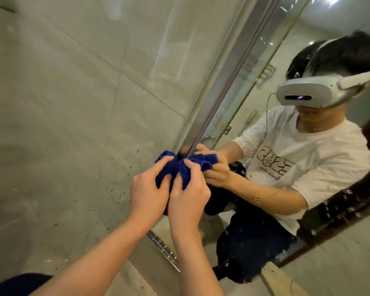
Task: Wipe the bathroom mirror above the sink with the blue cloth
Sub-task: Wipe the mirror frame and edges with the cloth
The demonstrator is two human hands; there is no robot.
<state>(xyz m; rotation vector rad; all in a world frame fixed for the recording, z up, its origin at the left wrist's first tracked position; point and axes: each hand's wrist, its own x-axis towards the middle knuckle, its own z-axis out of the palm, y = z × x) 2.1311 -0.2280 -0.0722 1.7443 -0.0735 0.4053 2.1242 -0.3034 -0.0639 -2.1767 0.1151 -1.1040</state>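
A bunched blue cloth (174, 167) is pressed against the left edge of the mirror (265, 210), at about mid-height of the view. My left hand (147, 189) grips the cloth from the left, fingers curled into its folds. My right hand (188, 193) grips it right beside, thumb and fingers pinching the fabric. The mirror fills the right half of the view and shows the reflection of both hands on the cloth and of a person in a white T-shirt with a headset.
A tiled wall (62, 124) with dark specks lies left of the mirror. The mirror's metal frame edge (218, 88) runs diagonally upward. A chrome bracket (165, 248) sits at the mirror's lower corner. A wooden strip (280, 280) shows at bottom right.
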